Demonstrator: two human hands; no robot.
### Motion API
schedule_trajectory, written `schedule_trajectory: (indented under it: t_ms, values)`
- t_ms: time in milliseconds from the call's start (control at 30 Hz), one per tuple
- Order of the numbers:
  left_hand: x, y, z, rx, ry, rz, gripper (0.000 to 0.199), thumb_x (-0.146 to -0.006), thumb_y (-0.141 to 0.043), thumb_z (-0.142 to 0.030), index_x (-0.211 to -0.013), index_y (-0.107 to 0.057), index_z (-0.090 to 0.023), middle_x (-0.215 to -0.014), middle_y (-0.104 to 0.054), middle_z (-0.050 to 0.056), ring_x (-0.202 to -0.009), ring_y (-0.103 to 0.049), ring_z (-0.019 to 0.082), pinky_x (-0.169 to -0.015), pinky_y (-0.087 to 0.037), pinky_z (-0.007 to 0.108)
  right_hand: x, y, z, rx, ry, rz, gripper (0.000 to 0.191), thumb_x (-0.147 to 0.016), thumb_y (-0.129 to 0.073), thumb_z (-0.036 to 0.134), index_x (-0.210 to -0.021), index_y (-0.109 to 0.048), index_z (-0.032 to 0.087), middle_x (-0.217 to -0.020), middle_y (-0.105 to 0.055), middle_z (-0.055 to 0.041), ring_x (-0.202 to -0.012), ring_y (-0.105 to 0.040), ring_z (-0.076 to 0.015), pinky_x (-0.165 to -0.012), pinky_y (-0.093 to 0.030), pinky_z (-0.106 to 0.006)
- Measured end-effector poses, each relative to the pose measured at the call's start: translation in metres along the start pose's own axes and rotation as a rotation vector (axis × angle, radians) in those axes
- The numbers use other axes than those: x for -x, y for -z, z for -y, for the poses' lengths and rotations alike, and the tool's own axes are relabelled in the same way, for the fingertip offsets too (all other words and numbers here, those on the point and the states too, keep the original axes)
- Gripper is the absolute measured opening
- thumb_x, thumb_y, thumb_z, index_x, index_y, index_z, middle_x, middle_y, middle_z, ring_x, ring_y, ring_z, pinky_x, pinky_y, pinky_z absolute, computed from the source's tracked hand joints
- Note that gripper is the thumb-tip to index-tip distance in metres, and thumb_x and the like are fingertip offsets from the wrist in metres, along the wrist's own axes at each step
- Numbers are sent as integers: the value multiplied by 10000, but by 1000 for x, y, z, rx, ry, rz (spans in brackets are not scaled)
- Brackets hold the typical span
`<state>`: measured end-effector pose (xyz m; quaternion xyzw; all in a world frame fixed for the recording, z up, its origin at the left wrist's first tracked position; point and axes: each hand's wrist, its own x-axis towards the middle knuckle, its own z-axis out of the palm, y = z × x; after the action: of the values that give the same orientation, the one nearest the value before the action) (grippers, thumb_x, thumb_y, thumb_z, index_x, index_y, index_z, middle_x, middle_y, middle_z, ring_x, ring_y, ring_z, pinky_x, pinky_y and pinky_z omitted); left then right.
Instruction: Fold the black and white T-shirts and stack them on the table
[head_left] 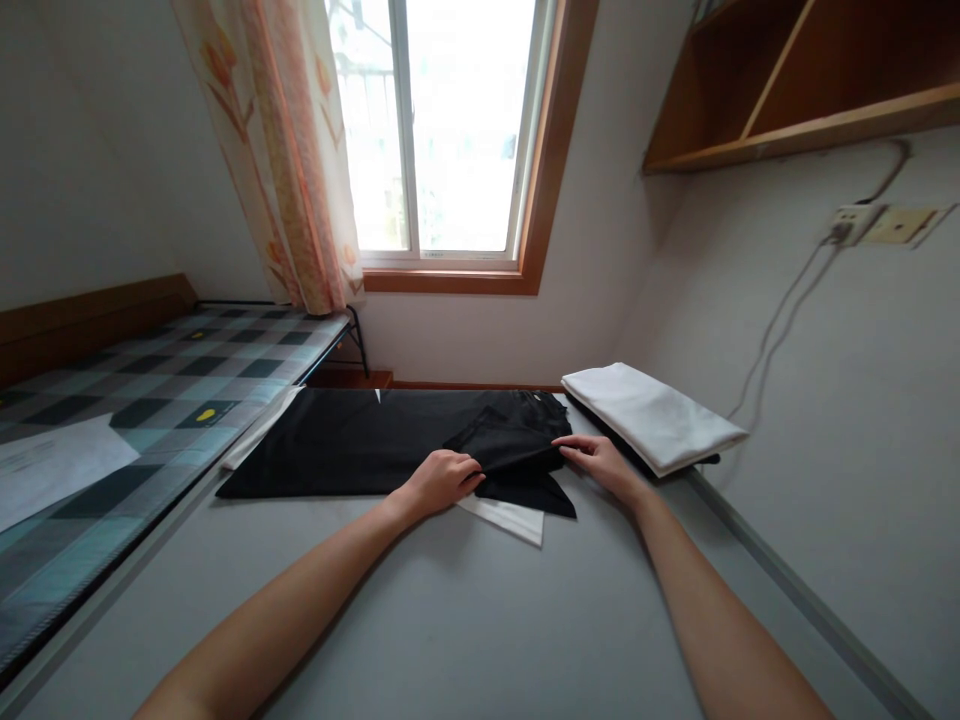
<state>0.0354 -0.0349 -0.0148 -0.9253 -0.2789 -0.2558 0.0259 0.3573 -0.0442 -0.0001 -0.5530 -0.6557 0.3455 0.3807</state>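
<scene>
white sheet (64,465): faint lines of print, too pale and blurred to read; it lies on the checked mattress (142,375).
dark patch (208,414): a yellow mark with tiny lettering beside it, unreadable.
farther patch (198,335): a similar yellow mark, too small to make out.
window frame (461,256): tiny marking on the bottom rail, illegible.

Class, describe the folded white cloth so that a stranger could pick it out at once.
Start at the bright window and drop to the pale grey flat surface below it. At its far right corner, beside the wall, lies the folded white cloth. White fabric edges poke out from under the long black cloth; this one lies uncovered.
</scene>
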Motion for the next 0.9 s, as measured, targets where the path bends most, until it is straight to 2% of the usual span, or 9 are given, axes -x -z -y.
schedule_trajectory:
  t_ms: [133, 233, 300, 367, 467, 567, 633, 733, 900]
  values:
    - [-2, 4, -3, -44, -32, -30, 335, -972, -484, -345, -748, -673, -182, -676, -659, 19, -609, -598, 122, -629, -432, 255, -3, -2, 1, 233, 124, -56, 406, -803, -582, 524, -859, -769, 168, -852, -698, -94, -784, -605, -218, -730, -473, -348]
    - [-4, 10, -7, -85, -10, -85, 399, -988, -438, -334, -694, -665, -188, -707, -647, 34, -685, -596, 139, -699, -448, 288, -4, -18, 10, 482, 241, -288, 365, -849, -537, 472, -804, -764, 191, -949, -675, -124, -942, -601, -271, -884, -459, -440]
    - [-5, 11, -9, -70, 31, -128, 335, -985, -436, -312, -814, -699, -195, -867, -686, 55, -839, -619, 164, -812, -460, 323, -3, -36, 20, 596, 341, -375, 333, -896, -499, 404, -921, -762, 203, -1060, -662, -128, -1051, -579, -283, -948, -432, -472]
    - [-5, 9, -10, -38, 65, -117, 274, -974, -445, -289, -1061, -687, -196, -1106, -684, 78, -1054, -602, 191, -948, -436, 358, 0, -56, 31, 642, 458, -312, 337, -941, -452, 350, -1061, -736, 213, -1192, -642, -121, -1149, -558, -265, -991, -422, -452]
    - [-4, 1, -10, -37, 156, -10, 430, -954, -458, -314, -1353, -529, -171, -1402, -545, 111, -1324, -456, 234, -1089, -353, 405, 5, -84, 42, 743, 543, -151, 395, -975, -407, 325, -1259, -650, 199, -1398, -544, -116, -1311, -462, -246, -1079, -367, -423]
    - [-1, -6, -8, -71, 278, 105, 539, -955, -426, -402, -1432, -447, -150, -1505, -428, 135, -1410, -358, 258, -1144, -290, 439, 6, -99, 43, 858, 464, -14, 475, -989, -384, 383, -1398, -535, 193, -1509, -430, -115, -1409, -350, -255, -1123, -316, -434]
    - [-1, -7, -7, -92, 316, 155, 563, -965, -386, -437, -1440, -441, -138, -1527, -390, 141, -1430, -326, 258, -1163, -262, 443, 5, -100, 39, 914, 373, 50, 532, -993, -348, 458, -1448, -473, 211, -1535, -386, -106, -1434, -308, -261, -1140, -284, -451]
    - [0, -8, -9, -115, 332, 176, 571, -974, -356, -453, -1446, -436, -143, -1540, -365, 138, -1444, -301, 249, -1176, -245, 446, 3, -90, 32, 960, 257, 96, 604, -985, -279, 553, -1487, -405, 241, -1568, -321, -77, -1454, -259, -256, -1164, -232, -464]
    - [0, -8, -11, -89, 339, 142, 556, -974, -385, -445, -1438, -449, -145, -1530, -374, 158, -1436, -317, 265, -1170, -250, 482, 0, -63, 18, 955, 95, 63, 658, -970, -236, 601, -1509, -359, 244, -1582, -287, -71, -1465, -225, -275, -1165, -209, -518]
